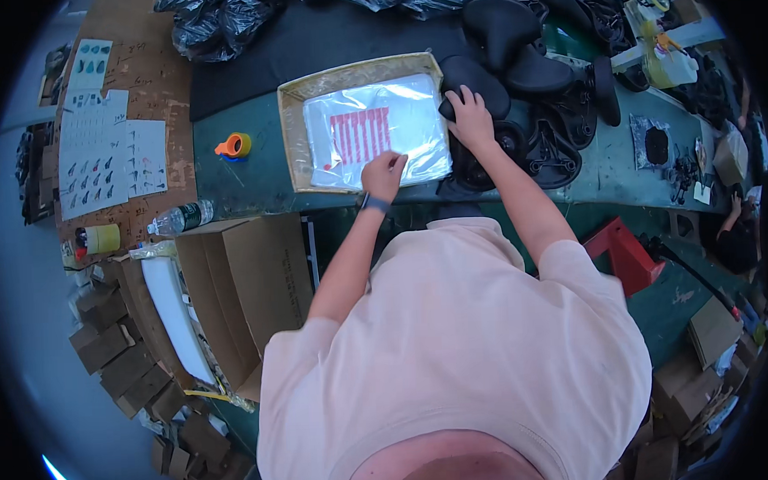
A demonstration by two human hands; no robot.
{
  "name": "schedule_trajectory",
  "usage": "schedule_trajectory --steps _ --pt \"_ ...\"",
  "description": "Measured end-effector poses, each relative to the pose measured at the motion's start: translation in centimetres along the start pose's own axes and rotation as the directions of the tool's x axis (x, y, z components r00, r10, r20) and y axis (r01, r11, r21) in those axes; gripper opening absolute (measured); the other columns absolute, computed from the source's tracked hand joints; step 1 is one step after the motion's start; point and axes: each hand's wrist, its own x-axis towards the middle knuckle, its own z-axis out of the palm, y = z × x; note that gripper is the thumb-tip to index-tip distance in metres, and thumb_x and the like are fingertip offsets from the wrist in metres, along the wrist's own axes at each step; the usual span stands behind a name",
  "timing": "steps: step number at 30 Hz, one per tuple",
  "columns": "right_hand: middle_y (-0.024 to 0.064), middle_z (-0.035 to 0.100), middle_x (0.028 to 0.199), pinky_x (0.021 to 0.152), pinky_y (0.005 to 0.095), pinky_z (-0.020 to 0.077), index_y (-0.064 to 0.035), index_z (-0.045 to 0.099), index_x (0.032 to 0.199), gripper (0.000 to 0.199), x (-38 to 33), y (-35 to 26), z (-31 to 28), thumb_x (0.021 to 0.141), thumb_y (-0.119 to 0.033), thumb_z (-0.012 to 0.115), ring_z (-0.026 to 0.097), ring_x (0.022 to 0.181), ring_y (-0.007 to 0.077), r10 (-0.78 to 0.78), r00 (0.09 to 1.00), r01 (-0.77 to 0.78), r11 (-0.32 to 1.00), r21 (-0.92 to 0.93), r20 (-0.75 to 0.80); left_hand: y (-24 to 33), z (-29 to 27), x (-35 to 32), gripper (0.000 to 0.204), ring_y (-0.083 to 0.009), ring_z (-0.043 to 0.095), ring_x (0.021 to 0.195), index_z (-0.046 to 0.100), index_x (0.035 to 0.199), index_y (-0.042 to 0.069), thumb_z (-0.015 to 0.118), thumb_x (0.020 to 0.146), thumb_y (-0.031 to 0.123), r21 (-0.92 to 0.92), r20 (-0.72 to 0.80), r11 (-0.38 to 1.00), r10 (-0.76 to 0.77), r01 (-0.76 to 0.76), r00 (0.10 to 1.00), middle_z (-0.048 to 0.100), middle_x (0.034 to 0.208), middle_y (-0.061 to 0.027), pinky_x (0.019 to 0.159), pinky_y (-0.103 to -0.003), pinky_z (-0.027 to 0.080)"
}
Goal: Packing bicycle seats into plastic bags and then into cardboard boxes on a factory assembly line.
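Far left there's a water bottle [180, 218] lying on the green tabletop [247, 181] near an open cardboard box [242, 287], then an orange tape roll [234, 145] a bit further in. Left hand [384, 174] has its grip pinched shut on the near edge of the clear plastic bags [380, 130] stacked in a shallow tray [293, 99]. Just right of that, right hand [469, 118] rests fingers spread on a black bike saddle [473, 76], not closed around it, more saddles [539, 74] piled beside
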Motion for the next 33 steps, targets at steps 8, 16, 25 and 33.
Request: schedule_trajectory --steps 8,16,25,33 --pt "0.0152 0.075 0.120 0.089 0.0461 0.0648 -0.0058 0.069 0.130 0.048 6.3 14.1 -7.6 0.093 -0.031 0.085 0.076 0.106 0.0374 0.517 0.855 -0.323 0.576 0.751 -0.029 -0.2 12.1 11.5 0.039 -0.0409 0.075 0.101 0.076 0.109 0.007 0.078 0.095 0.044 0.294 0.268 0.955 -0.112 0.029 0.957 0.079 0.105 -0.0198 0.088 -0.051 0.058" --pt "0.0150 0.060 0.144 0.100 0.0490 0.0617 -0.0043 0.051 0.148 0.067 -9.2 10.0 -19.5 0.091 -0.011 0.084 0.068 0.125 0.0322 0.300 0.883 -0.334 -0.138 0.932 0.361 -7.5 15.2 10.9 0.021 -0.0403 0.069 0.096 0.073 0.100 0.007 0.071 0.100 0.029 0.280 0.079 0.960 0.004 -0.026 0.997 0.070 0.100 -0.0176 0.084 -0.053 0.056" --pt "0.0144 0.071 0.105 0.072 0.0388 0.0628 -0.0054 0.045 0.152 0.067 -17.8 -3.5 -11.1 0.095 -0.011 0.079 0.073 0.083 0.0247 0.350 0.650 -0.552 -0.392 0.736 0.674 -7.5 13.3 11.9 0.027 -0.0380 0.071 0.104 0.078 0.103 0.008 0.066 0.103 0.031 0.186 0.211 0.982 -0.071 0.031 0.975 0.073 0.108 -0.0158 0.088 -0.051 0.057" --pt "0.0181 0.071 0.124 0.082 0.0423 0.0645 -0.0039 0.044 0.157 0.070 -13.0 -10.0 -4.6 0.095 -0.004 0.076 0.075 0.096 0.0286 0.359 0.772 -0.430 -0.312 0.847 0.524 -12.5 7.7 12.1 0.031 -0.0253 0.078 0.088 0.075 0.111 -0.003 0.053 0.113 0.019 -0.325 0.369 0.903 -0.153 0.281 0.917 0.079 0.092 -0.0161 0.082 -0.039 0.062"
